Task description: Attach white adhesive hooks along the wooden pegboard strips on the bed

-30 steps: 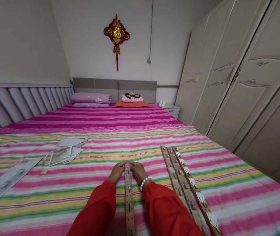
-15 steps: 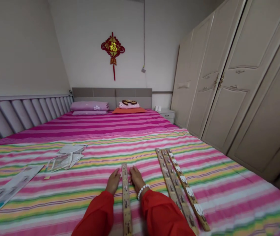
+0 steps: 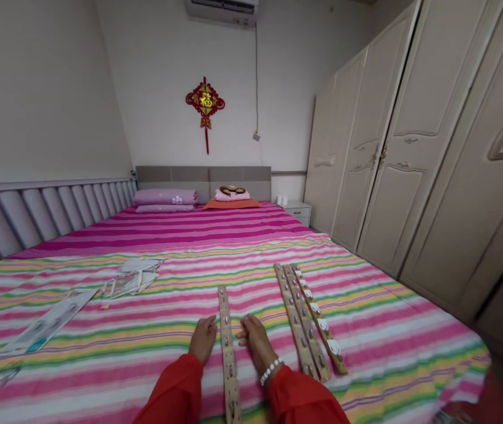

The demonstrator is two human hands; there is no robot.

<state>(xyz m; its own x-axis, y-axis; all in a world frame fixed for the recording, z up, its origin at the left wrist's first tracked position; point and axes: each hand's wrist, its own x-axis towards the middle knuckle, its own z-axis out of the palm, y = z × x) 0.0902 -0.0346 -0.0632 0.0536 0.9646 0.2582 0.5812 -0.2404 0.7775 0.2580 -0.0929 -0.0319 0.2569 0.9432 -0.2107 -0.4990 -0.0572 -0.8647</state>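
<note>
A narrow wooden strip [image 3: 228,356] with small metal hook-like fittings along it lies lengthwise on the striped bedsheet between my hands. My left hand [image 3: 204,340] rests just left of it, fingers loosely bent toward its edge and holding nothing; whether the fingertips touch the wood I cannot tell. To the right, my right hand [image 3: 257,343], with a white bead bracelet [image 3: 271,371] at the wrist, stays apart from the strip, thumb and fingers spread. Further right lie two similar strips [image 3: 296,321] side by side and a third strip [image 3: 337,362] bearing white round pieces.
On the left are a long printed packaging sheet [image 3: 50,321], a pile of clear packets and papers [image 3: 134,277], and a thin clear item [image 3: 2,377]. Pillows [image 3: 165,197] sit by the headboard [image 3: 238,175]. A wardrobe [image 3: 393,176] stands along the right side.
My right hand has moved away from the strip to the right. My left hand stays close beside it. The camera view has tilted up and shifted slightly.
</note>
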